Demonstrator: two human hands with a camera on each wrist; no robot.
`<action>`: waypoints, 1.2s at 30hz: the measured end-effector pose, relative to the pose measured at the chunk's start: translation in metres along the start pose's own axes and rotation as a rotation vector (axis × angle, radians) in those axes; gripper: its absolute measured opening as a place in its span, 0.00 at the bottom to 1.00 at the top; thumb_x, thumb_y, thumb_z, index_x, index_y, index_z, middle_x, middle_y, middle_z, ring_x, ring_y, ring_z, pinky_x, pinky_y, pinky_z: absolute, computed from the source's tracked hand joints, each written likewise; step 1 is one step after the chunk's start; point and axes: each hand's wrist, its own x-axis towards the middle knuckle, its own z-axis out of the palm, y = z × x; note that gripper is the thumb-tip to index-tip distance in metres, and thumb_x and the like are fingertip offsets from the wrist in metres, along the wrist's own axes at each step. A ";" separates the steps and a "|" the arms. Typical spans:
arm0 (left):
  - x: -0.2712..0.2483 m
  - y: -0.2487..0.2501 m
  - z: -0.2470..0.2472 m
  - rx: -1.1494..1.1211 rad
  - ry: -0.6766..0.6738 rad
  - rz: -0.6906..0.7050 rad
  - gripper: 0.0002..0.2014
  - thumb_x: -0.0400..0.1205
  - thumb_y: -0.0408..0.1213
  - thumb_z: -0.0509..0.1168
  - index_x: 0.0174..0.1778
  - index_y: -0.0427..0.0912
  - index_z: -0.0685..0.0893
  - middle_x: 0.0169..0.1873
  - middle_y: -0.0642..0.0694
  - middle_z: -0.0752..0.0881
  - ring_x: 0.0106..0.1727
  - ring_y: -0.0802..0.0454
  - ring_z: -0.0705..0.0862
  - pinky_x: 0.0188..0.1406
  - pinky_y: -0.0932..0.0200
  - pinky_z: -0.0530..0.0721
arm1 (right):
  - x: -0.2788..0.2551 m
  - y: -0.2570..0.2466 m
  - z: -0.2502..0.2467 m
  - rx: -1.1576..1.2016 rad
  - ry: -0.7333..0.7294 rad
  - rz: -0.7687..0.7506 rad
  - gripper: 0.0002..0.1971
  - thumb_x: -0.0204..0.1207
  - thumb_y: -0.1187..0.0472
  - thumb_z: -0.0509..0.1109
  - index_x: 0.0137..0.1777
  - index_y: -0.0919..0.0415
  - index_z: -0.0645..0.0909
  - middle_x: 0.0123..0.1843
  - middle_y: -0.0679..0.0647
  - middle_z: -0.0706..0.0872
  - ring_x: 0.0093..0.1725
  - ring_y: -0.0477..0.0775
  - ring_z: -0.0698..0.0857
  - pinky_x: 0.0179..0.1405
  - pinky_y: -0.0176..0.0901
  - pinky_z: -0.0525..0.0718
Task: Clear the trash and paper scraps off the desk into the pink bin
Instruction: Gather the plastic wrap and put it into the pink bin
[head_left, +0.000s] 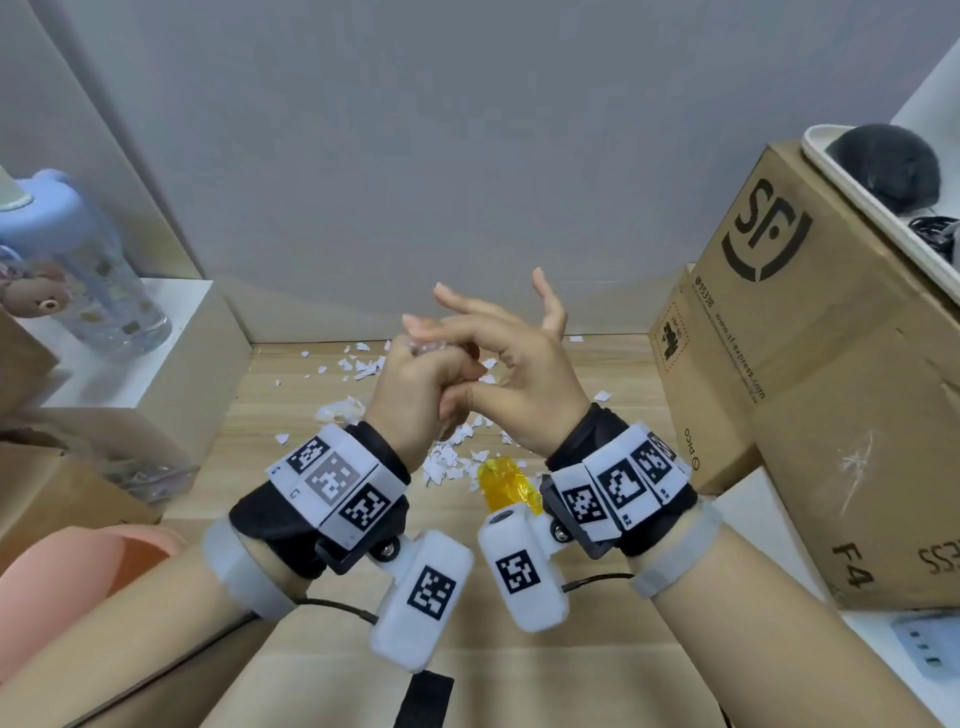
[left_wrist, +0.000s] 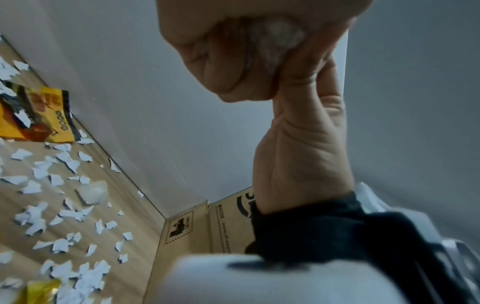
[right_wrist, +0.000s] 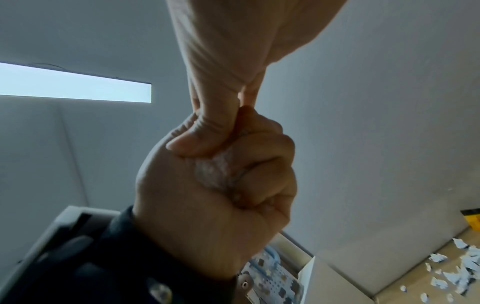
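Observation:
My left hand (head_left: 415, 379) is raised above the desk, clenched round a crumpled whitish wad (head_left: 428, 348) (left_wrist: 278, 39) (right_wrist: 215, 172). The right hand (head_left: 514, 358) sits against it with its other fingers spread straight; its thumb (right_wrist: 202, 131) presses down into the fist beside the wad. Torn white paper scraps (head_left: 447, 462) (left_wrist: 64, 205) (right_wrist: 462, 273) litter the wooden desk (head_left: 291, 415) below. A yellow foil wrapper (head_left: 506, 488) lies near my right wrist. Another yellow packet (left_wrist: 33, 115) lies further along the wall. The pink bin (head_left: 78, 571) stands at the lower left.
A large cardboard box (head_left: 805, 364) with a tray (head_left: 872, 218) on top walls off the right side. On the left, a white box (head_left: 156, 364) carries a blue-lidded bottle (head_left: 78, 270), with another cardboard box (head_left: 52, 493) in front. A grey wall closes the back.

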 end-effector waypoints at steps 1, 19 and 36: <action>0.000 -0.002 -0.001 0.031 0.010 -0.006 0.07 0.58 0.26 0.57 0.15 0.38 0.69 0.09 0.48 0.62 0.08 0.55 0.58 0.14 0.73 0.58 | -0.002 0.002 0.001 -0.016 0.017 -0.002 0.20 0.59 0.49 0.72 0.54 0.45 0.82 0.58 0.40 0.87 0.68 0.34 0.74 0.78 0.56 0.33; 0.010 -0.017 0.006 -0.650 -0.257 -0.255 0.18 0.64 0.40 0.77 0.41 0.43 0.75 0.38 0.50 0.73 0.47 0.55 0.76 0.51 0.63 0.78 | -0.010 0.021 0.028 0.342 0.396 0.062 0.02 0.73 0.56 0.68 0.41 0.47 0.77 0.42 0.52 0.81 0.45 0.48 0.81 0.50 0.37 0.78; -0.036 0.010 -0.156 0.370 0.141 -0.073 0.12 0.71 0.37 0.68 0.50 0.52 0.82 0.47 0.53 0.89 0.48 0.63 0.86 0.50 0.69 0.78 | -0.009 0.023 0.116 0.649 0.193 0.409 0.17 0.74 0.53 0.64 0.22 0.50 0.76 0.18 0.39 0.73 0.22 0.40 0.68 0.29 0.38 0.65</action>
